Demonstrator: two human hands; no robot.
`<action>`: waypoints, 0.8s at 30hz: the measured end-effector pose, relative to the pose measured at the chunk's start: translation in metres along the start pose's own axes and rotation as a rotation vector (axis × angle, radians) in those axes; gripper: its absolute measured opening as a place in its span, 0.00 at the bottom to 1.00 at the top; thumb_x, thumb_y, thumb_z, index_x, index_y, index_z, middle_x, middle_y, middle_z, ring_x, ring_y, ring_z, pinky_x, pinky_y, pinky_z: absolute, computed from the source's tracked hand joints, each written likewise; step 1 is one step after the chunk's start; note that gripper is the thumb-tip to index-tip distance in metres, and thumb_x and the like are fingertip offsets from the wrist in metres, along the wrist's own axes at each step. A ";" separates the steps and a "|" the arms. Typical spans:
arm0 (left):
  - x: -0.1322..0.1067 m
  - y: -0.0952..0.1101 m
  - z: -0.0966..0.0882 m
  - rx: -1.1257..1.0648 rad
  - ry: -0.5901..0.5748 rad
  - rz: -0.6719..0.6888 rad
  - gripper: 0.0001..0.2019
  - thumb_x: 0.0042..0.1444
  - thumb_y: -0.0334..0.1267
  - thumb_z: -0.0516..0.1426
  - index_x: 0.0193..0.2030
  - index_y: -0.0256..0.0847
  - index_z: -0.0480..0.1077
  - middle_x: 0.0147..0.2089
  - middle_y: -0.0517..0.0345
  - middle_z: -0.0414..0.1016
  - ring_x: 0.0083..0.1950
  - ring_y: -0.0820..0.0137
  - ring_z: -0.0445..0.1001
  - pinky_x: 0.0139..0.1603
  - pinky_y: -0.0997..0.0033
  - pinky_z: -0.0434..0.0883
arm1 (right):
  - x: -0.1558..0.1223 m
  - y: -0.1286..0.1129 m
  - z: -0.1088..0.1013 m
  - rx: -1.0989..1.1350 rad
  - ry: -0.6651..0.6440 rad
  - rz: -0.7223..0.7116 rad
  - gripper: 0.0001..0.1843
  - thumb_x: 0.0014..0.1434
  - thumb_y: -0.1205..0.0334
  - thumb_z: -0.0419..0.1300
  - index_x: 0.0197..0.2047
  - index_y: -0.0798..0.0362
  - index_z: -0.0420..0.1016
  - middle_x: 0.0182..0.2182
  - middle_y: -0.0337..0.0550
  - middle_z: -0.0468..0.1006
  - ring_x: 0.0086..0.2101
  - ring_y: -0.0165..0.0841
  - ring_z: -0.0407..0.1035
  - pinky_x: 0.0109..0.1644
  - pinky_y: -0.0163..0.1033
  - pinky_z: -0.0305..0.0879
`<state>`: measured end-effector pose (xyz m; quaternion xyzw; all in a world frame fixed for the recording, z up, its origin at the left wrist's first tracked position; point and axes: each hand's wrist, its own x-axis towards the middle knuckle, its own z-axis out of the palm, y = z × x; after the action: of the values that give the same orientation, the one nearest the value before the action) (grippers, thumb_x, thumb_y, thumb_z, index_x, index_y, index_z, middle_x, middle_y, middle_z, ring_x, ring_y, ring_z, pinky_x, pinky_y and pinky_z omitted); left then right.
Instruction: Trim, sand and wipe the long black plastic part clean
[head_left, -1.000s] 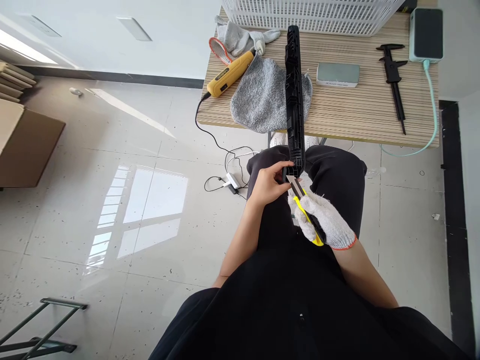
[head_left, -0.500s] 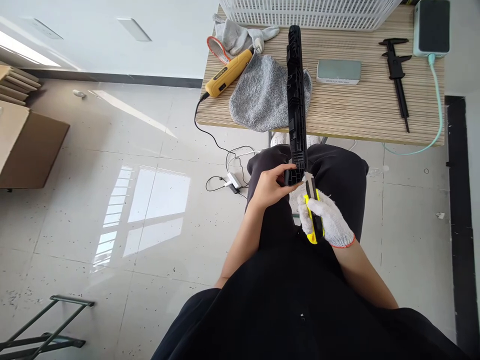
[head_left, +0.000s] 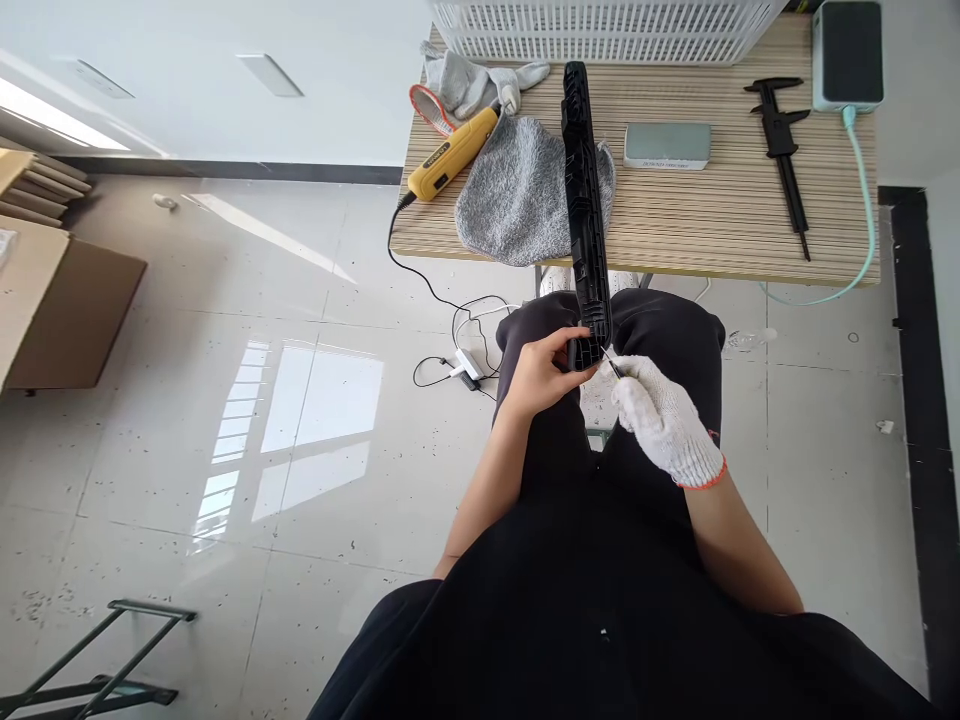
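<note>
My bare left hand [head_left: 546,372] grips the near end of a long black ribbed plastic part [head_left: 587,215], thumb on one side and fingers on the other. The part points away from me, its far end over the table. My right hand [head_left: 656,410], in a white knitted glove with an orange cuff, is closed around a utility knife [head_left: 614,368]. Only the blade and a dark bit of the knife show; the glove covers its yellow handle. The blade tip meets or nearly meets the part's near right corner, close to my left fingertips.
On the wooden table [head_left: 675,235] lie a grey cloth [head_left: 514,190], a yellow corded tool [head_left: 453,155], gloves [head_left: 469,85], a sharpening stone [head_left: 667,145], black calipers [head_left: 781,145] and a power bank [head_left: 847,55]. A white basket [head_left: 607,35] stands behind. Cords and a power strip [head_left: 469,364] lie on the floor.
My right hand has turned the knife, so its yellow handle is now hidden and the blade looks thin, edge-on. My left hand still holds the black part in nearly the same place.
</note>
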<state>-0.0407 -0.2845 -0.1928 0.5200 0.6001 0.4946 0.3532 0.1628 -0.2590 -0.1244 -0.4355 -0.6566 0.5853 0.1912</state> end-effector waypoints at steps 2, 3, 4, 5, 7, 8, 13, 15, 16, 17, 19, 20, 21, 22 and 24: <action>0.000 0.000 -0.001 0.019 0.001 -0.004 0.20 0.52 0.43 0.70 0.52 0.43 0.79 0.40 0.56 0.85 0.35 0.68 0.82 0.38 0.67 0.81 | 0.002 -0.001 -0.004 -0.204 0.044 -0.138 0.21 0.73 0.46 0.56 0.63 0.44 0.75 0.50 0.46 0.82 0.46 0.40 0.77 0.54 0.47 0.73; 0.000 0.000 -0.002 0.031 0.003 -0.005 0.20 0.51 0.42 0.70 0.51 0.43 0.79 0.41 0.56 0.85 0.35 0.67 0.82 0.38 0.67 0.81 | 0.004 -0.001 -0.005 -0.274 0.045 -0.201 0.23 0.74 0.47 0.55 0.65 0.44 0.74 0.55 0.47 0.81 0.51 0.42 0.76 0.59 0.49 0.71; 0.000 0.000 -0.003 0.040 0.006 -0.004 0.20 0.51 0.42 0.70 0.51 0.43 0.79 0.42 0.55 0.85 0.36 0.67 0.82 0.39 0.66 0.81 | 0.006 -0.001 -0.007 -0.334 0.034 -0.253 0.24 0.74 0.47 0.55 0.68 0.44 0.73 0.57 0.47 0.80 0.54 0.43 0.75 0.61 0.50 0.69; 0.000 0.000 -0.004 0.042 0.008 -0.003 0.20 0.51 0.40 0.70 0.51 0.43 0.79 0.44 0.55 0.85 0.37 0.67 0.82 0.40 0.66 0.81 | 0.007 -0.001 -0.009 -0.396 0.012 -0.291 0.25 0.74 0.47 0.54 0.69 0.43 0.72 0.58 0.47 0.79 0.55 0.43 0.75 0.61 0.49 0.70; 0.000 -0.001 -0.004 0.022 0.004 -0.003 0.20 0.50 0.36 0.69 0.52 0.44 0.79 0.48 0.54 0.85 0.40 0.66 0.83 0.42 0.65 0.81 | 0.011 -0.001 -0.014 -0.531 -0.027 -0.325 0.27 0.74 0.45 0.55 0.71 0.41 0.71 0.56 0.47 0.80 0.52 0.43 0.77 0.54 0.47 0.73; 0.000 -0.002 -0.003 0.004 -0.001 -0.008 0.21 0.50 0.35 0.69 0.52 0.44 0.79 0.49 0.54 0.85 0.41 0.66 0.83 0.43 0.65 0.81 | 0.012 -0.001 -0.015 -0.592 -0.039 -0.327 0.27 0.73 0.44 0.55 0.71 0.40 0.71 0.55 0.47 0.81 0.49 0.43 0.78 0.49 0.45 0.73; 0.000 -0.004 0.002 -0.046 -0.007 -0.017 0.23 0.49 0.32 0.68 0.54 0.43 0.78 0.49 0.54 0.85 0.43 0.65 0.83 0.44 0.65 0.81 | 0.011 -0.003 -0.022 -0.791 -0.019 -0.347 0.29 0.72 0.42 0.57 0.71 0.40 0.72 0.50 0.48 0.82 0.40 0.39 0.78 0.35 0.39 0.66; 0.000 -0.003 0.002 -0.017 -0.008 -0.005 0.24 0.47 0.30 0.68 0.54 0.43 0.79 0.49 0.54 0.85 0.42 0.66 0.82 0.42 0.67 0.80 | 0.010 -0.004 -0.022 -0.842 -0.005 -0.379 0.29 0.72 0.41 0.56 0.70 0.41 0.73 0.49 0.48 0.82 0.39 0.38 0.78 0.33 0.38 0.64; 0.000 -0.003 0.001 0.003 -0.007 -0.001 0.24 0.47 0.30 0.68 0.53 0.43 0.79 0.48 0.55 0.85 0.41 0.67 0.82 0.41 0.68 0.80 | 0.010 -0.004 -0.022 -0.871 0.000 -0.397 0.29 0.72 0.41 0.55 0.70 0.42 0.73 0.49 0.48 0.82 0.38 0.37 0.78 0.32 0.37 0.63; -0.001 -0.003 0.000 0.021 -0.003 0.001 0.24 0.46 0.29 0.68 0.53 0.43 0.79 0.48 0.55 0.85 0.40 0.67 0.82 0.40 0.69 0.79 | 0.010 -0.004 -0.022 -0.903 0.004 -0.414 0.29 0.72 0.40 0.55 0.70 0.42 0.74 0.49 0.48 0.82 0.36 0.36 0.78 0.30 0.37 0.62; -0.002 -0.003 -0.001 0.041 0.001 0.003 0.24 0.46 0.29 0.67 0.53 0.43 0.79 0.47 0.56 0.85 0.39 0.68 0.81 0.39 0.70 0.79 | 0.012 -0.004 -0.021 -0.959 0.016 -0.446 0.29 0.73 0.40 0.55 0.69 0.44 0.75 0.49 0.47 0.83 0.33 0.33 0.77 0.29 0.36 0.61; -0.002 -0.003 -0.002 0.046 0.002 0.005 0.24 0.46 0.29 0.67 0.53 0.44 0.79 0.48 0.56 0.85 0.38 0.69 0.81 0.38 0.71 0.78 | 0.012 -0.004 -0.021 -0.978 0.025 -0.462 0.29 0.73 0.41 0.55 0.68 0.45 0.75 0.49 0.47 0.83 0.33 0.32 0.77 0.28 0.35 0.61; -0.002 -0.003 -0.002 0.050 0.002 0.007 0.24 0.47 0.29 0.67 0.54 0.44 0.79 0.48 0.56 0.85 0.38 0.69 0.80 0.38 0.71 0.78 | 0.013 -0.004 -0.020 -0.987 0.033 -0.476 0.28 0.73 0.41 0.55 0.68 0.45 0.76 0.49 0.46 0.83 0.33 0.31 0.77 0.29 0.35 0.62; -0.002 -0.002 -0.002 0.057 0.001 0.009 0.24 0.47 0.29 0.67 0.54 0.44 0.79 0.49 0.55 0.85 0.37 0.70 0.80 0.38 0.71 0.78 | 0.013 -0.004 -0.020 -0.989 0.039 -0.487 0.28 0.73 0.42 0.55 0.68 0.46 0.75 0.49 0.46 0.83 0.34 0.31 0.78 0.29 0.34 0.63; -0.002 -0.002 -0.002 0.077 -0.007 0.008 0.24 0.47 0.29 0.67 0.54 0.44 0.79 0.50 0.56 0.85 0.35 0.71 0.79 0.38 0.71 0.78 | 0.014 -0.004 -0.019 -0.986 0.045 -0.500 0.28 0.73 0.42 0.55 0.68 0.46 0.75 0.48 0.46 0.83 0.35 0.31 0.79 0.29 0.33 0.63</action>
<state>-0.0427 -0.2867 -0.1940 0.5374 0.6155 0.4705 0.3332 0.1681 -0.2366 -0.1196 -0.3169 -0.9321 0.1357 0.1116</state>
